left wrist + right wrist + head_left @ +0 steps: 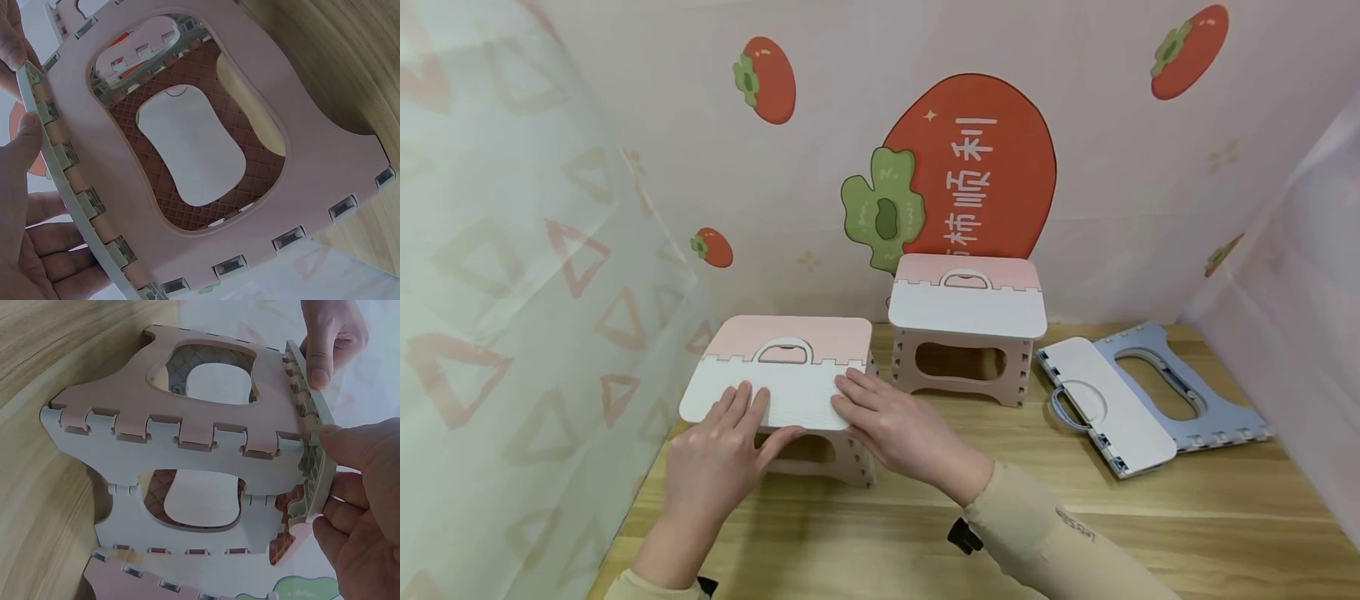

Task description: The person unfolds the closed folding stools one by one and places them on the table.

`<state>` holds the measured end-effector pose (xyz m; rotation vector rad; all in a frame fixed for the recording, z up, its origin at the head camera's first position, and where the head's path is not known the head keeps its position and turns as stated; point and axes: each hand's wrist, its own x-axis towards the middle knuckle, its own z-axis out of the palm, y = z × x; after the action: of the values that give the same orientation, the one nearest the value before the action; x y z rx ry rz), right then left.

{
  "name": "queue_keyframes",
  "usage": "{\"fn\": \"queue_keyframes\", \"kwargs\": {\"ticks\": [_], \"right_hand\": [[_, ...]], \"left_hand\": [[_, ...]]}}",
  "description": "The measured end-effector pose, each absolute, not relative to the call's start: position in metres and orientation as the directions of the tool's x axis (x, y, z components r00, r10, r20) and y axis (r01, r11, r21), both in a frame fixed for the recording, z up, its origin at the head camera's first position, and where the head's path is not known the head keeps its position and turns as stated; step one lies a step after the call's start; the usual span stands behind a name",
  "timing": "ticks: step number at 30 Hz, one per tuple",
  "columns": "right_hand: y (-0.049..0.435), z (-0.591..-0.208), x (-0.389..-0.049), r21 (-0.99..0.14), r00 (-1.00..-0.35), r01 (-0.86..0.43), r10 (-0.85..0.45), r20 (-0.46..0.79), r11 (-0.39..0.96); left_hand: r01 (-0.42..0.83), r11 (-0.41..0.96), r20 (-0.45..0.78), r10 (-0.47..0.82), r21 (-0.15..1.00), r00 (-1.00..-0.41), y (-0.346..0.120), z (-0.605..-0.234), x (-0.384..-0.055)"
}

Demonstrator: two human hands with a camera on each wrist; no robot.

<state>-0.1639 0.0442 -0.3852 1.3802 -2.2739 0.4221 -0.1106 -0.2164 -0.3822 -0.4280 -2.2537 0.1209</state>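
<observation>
A folding stool (801, 387) with a pink and white top stands unfolded on its legs at the left. My left hand (718, 458) lies on the white part of its top, fingers straight, with the thumb along the front edge. At the right end of the same top rests my right hand (906, 425), its fingers reaching over the surface. Both thumbs touch the rim of the top in the right wrist view, where the stool's pink leg panel (269, 387) and pale side panel (187, 456) show upright.
A second pink and white stool (966, 308) stands unfolded behind, close to the back wall. A blue and white folding stool (1112, 408) lies partly folded on the wooden table (1150, 525) at the right. Printed cloth walls (1120, 167) enclose the table's back and sides.
</observation>
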Motion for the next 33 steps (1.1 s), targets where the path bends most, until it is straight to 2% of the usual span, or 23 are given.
{"fn": "queue_keyframes", "kwargs": {"ticks": [11, 24, 28, 33], "right_hand": [[0.037, -0.390, -0.176, -0.036, -0.427, -0.864, -0.695, 0.579, 0.501], [0.038, -0.398, -0.177, 0.077, -0.359, -0.872, -0.737, 0.572, 0.484], [0.037, -0.399, -0.179, 0.076, -0.382, -0.862, -0.741, 0.552, 0.501], [0.036, -0.397, -0.183, 0.068, -0.437, -0.832, -0.726, 0.530, 0.550]], "left_hand": [[0.275, 0.935, 0.718, 0.349, -0.224, -0.603, -0.219, -0.382, -0.133], [0.242, 0.946, 0.699, 0.322, -0.215, -0.638, -0.213, -0.383, -0.157], [0.238, 0.949, 0.694, 0.315, -0.208, -0.647, -0.214, -0.386, -0.163], [0.229, 0.952, 0.660, 0.305, -0.202, -0.686, -0.213, -0.386, -0.171]]}}
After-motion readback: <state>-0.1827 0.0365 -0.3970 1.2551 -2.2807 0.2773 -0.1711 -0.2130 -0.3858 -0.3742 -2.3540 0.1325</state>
